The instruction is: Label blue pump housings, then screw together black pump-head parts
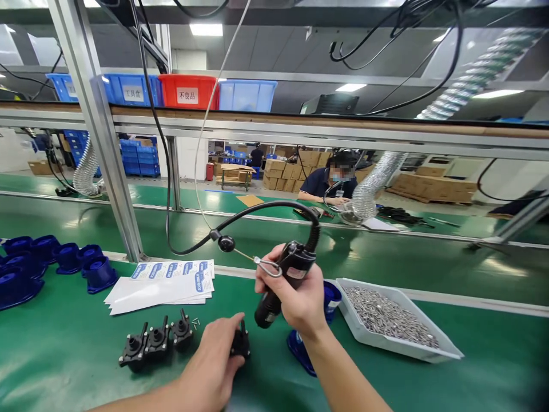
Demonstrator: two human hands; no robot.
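My right hand (300, 297) is wrapped round a black corded electric screwdriver (295, 266), tilted with its lower end down and left. A metal hook joins its top to a hanging line and black cable (240, 214). My left hand (218, 349) grips a small black plastic housing (241, 342) with an upright spout on the green bench; the fingers cover much of it. To the left stand three similar black housings (156, 339) with silver screws in their corners. A few loose screws (195, 323) lie beside them. Behind my right forearm are blue plastic parts (300, 350).
A white tray of screws (446, 350) sits at the right. Printed label sheets (165, 292) lie at back left, near several blue plastic cups (99, 273). A metal post (100, 137) rises at left. Across the bench a person (328, 180) works near a flexible duct (366, 191).
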